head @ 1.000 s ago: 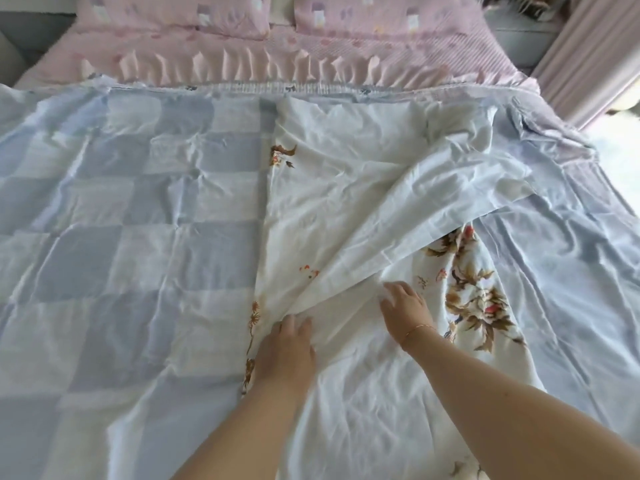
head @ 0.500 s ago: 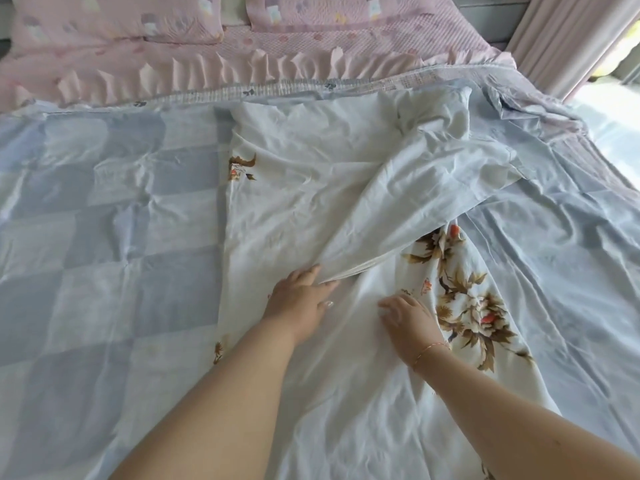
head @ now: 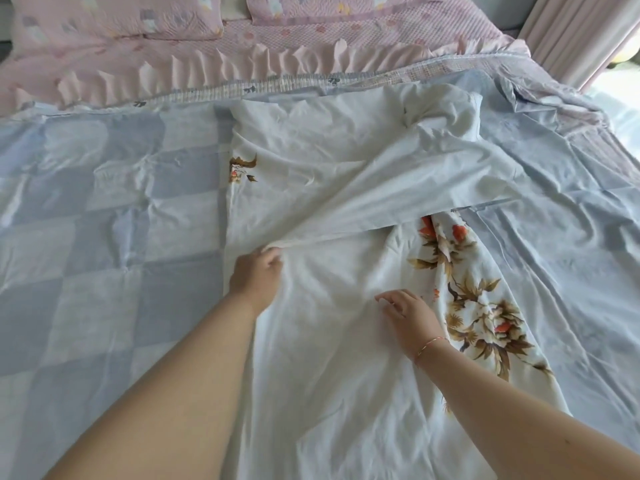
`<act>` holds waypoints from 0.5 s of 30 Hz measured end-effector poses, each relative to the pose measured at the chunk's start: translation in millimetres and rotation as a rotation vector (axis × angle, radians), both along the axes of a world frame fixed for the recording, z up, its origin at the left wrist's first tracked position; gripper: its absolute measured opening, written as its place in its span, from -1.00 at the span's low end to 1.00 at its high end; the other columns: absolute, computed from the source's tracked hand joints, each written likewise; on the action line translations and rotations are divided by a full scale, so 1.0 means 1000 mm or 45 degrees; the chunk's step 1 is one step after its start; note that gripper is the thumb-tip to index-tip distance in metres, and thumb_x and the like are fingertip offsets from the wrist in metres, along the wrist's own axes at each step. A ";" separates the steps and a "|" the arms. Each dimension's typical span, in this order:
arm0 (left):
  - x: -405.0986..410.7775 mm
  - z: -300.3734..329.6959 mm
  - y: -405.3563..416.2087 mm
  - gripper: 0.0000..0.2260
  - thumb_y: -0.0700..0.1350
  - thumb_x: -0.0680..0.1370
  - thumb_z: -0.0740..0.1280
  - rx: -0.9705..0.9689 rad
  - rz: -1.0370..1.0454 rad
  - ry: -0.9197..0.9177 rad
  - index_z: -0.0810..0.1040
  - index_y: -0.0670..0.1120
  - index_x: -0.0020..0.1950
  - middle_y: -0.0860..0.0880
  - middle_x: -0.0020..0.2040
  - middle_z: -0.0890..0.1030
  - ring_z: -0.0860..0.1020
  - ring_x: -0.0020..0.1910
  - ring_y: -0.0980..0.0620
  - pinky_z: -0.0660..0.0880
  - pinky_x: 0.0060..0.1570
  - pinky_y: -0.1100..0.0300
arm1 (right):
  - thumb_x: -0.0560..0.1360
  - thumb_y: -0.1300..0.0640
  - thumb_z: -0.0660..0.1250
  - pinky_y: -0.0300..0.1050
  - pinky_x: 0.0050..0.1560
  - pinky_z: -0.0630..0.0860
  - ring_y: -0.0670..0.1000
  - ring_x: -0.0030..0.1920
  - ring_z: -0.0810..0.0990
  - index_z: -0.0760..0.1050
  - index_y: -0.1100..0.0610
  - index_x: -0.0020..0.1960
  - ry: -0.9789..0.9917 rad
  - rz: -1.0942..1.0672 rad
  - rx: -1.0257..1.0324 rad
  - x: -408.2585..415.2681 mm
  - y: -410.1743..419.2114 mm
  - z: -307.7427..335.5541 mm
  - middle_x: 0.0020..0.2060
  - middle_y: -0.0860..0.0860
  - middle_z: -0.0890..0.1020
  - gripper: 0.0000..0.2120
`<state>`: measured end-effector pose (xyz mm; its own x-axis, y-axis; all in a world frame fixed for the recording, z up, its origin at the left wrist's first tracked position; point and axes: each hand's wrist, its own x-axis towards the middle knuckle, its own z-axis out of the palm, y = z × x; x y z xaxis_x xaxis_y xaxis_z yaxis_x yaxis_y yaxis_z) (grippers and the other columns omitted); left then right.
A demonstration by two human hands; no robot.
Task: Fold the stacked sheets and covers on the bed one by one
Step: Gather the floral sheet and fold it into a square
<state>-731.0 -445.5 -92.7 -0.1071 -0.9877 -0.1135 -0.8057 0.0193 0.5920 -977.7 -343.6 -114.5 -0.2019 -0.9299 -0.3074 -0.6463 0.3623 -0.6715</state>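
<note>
The white floral sheet (head: 346, 188) lies mid-bed, running near to far over the checked cover (head: 104, 237). Its folded edge slants rightward from the left hand (head: 256, 275), whose fingers pinch it; the right hand (head: 412, 317) rests loosely spread, nearer.

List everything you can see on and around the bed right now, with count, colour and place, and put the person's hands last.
white floral-print cotton sheet: one, white with brown and orange flowers, centre of the bed, partly folded over itself
blue-and-white checked bed cover: one, pale blue and white squares, spread under the sheet across the bed
pink ruffled quilted bedspread: one, pink, across the head of the bed
pink patterned pillows: two, pink, top edge of view
pink curtain: one, pink, upper right
left hand: one, pinching the sheet's folded edge
right hand: one, thin bracelet on the wrist, fingers resting on the sheet beside the flowers
</note>
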 end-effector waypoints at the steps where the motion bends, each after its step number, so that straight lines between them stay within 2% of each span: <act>1: 0.014 0.003 -0.003 -0.61 0.02 0.54 0.11 0.120 0.175 0.011 0.62 -0.14 0.14 -0.22 0.17 0.60 0.55 0.13 -0.24 0.47 0.10 0.02 | 0.59 0.10 0.19 -0.23 0.08 0.28 0.00 0.16 0.47 0.59 0.08 0.10 0.007 0.009 -0.008 0.001 -0.002 0.001 0.06 -0.04 0.56 -0.78; 3: 0.033 0.004 -0.009 -0.64 -0.03 0.65 0.10 0.361 0.372 -0.098 0.53 -0.15 0.31 -0.23 0.32 0.51 0.46 0.29 -0.23 0.37 0.25 0.06 | 0.59 0.10 0.19 -0.20 0.10 0.31 0.01 0.13 0.50 0.59 0.09 0.10 0.014 0.031 -0.031 0.004 -0.007 0.002 0.03 -0.05 0.55 -0.78; 5: 0.043 0.001 -0.008 -0.57 0.02 0.67 0.03 0.511 0.427 -0.156 0.45 -0.19 0.40 -0.25 0.41 0.43 0.38 0.38 -0.23 0.28 0.37 0.03 | 0.59 0.10 0.19 -0.17 0.11 0.35 0.01 0.12 0.50 0.59 0.09 0.12 0.047 0.073 -0.031 0.007 -0.011 0.004 0.06 -0.03 0.56 -0.77; 7: 0.040 -0.002 0.003 -0.52 0.11 0.64 0.09 0.483 0.453 -0.137 0.35 -0.10 0.49 -0.17 0.46 0.38 0.32 0.43 -0.21 0.22 0.41 0.03 | 0.58 0.13 0.19 -0.22 0.08 0.31 0.02 0.17 0.47 0.57 0.10 0.16 0.083 0.097 -0.053 0.008 -0.012 0.007 0.11 -0.01 0.55 -0.76; 9: 0.032 -0.006 0.017 -0.43 0.17 0.55 0.27 0.352 0.505 -0.149 0.32 -0.05 0.50 -0.15 0.41 0.43 0.36 0.39 -0.22 0.30 0.36 0.00 | 0.56 0.16 0.18 -0.20 0.16 0.27 0.02 0.24 0.40 0.53 0.09 0.22 0.231 0.046 -0.097 0.003 -0.014 0.015 0.18 -0.01 0.51 -0.73; 12: 0.011 -0.010 0.034 -0.29 0.17 0.39 0.46 0.353 0.702 -0.126 0.35 -0.20 0.38 -0.23 0.28 0.49 0.47 0.26 -0.27 0.45 0.19 -0.06 | 0.54 0.07 0.16 -0.05 0.32 0.21 0.07 0.27 0.33 0.35 0.11 0.33 0.601 -0.363 -0.114 -0.027 -0.019 0.021 0.23 0.06 0.41 -0.63; 13: 0.007 -0.011 0.034 -0.28 0.17 0.39 0.47 0.420 0.771 -0.097 0.35 -0.24 0.35 -0.24 0.27 0.49 0.48 0.24 -0.28 0.46 0.15 -0.05 | 0.54 0.03 0.14 0.01 0.35 0.21 0.10 0.29 0.30 0.26 0.14 0.38 0.623 -0.507 -0.008 -0.040 -0.023 0.021 0.27 0.10 0.37 -0.56; 15: 0.006 -0.014 0.030 -0.35 0.16 0.41 0.47 0.546 0.886 0.051 0.39 -0.25 0.28 -0.22 0.21 0.53 0.53 0.17 -0.26 0.48 0.07 -0.01 | 0.55 -0.07 0.13 0.09 0.43 0.17 0.14 0.39 0.21 0.10 0.19 0.47 0.509 -0.707 0.281 -0.062 -0.029 0.021 0.38 0.16 0.26 -0.40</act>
